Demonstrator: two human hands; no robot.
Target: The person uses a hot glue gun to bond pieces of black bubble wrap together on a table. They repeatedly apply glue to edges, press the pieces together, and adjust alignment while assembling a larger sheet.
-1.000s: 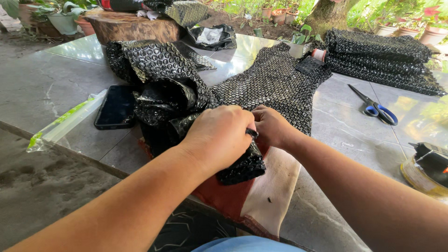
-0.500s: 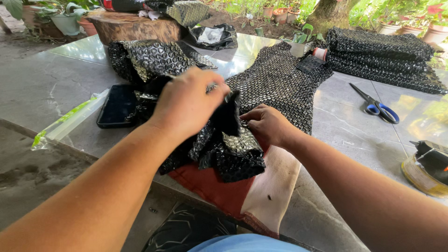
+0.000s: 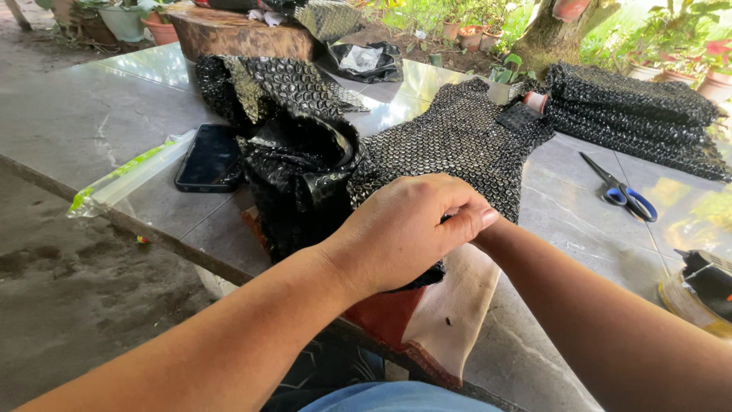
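My left hand [image 3: 404,229] lies knuckles up on a crumpled bundle of black bubble wrap [image 3: 305,179] at the table's near edge, its fingers curled over a fold of the wrap. My right hand is almost wholly hidden under the left one. Only its wrist [image 3: 492,235] shows, coming in from the lower right, so its grip cannot be seen. The bundle runs on into a flat sheet of black bubble wrap [image 3: 457,137] spread toward the far side. A red and cream cloth [image 3: 431,313] lies under the bundle and hangs over the edge.
A dark phone [image 3: 210,156] and a clear zip bag [image 3: 122,179] lie to the left. Blue-handled scissors [image 3: 621,191] lie right of the sheet, with folded black bubble wrap [image 3: 633,107] behind them. A tape dispenser [image 3: 701,286] sits far right. A wooden stump [image 3: 236,30] and plant pots stand behind the grey table [image 3: 91,107].
My left hand, which had lifted a flap of wrap up and to the left, has come back down over the bundle and now covers my right hand.
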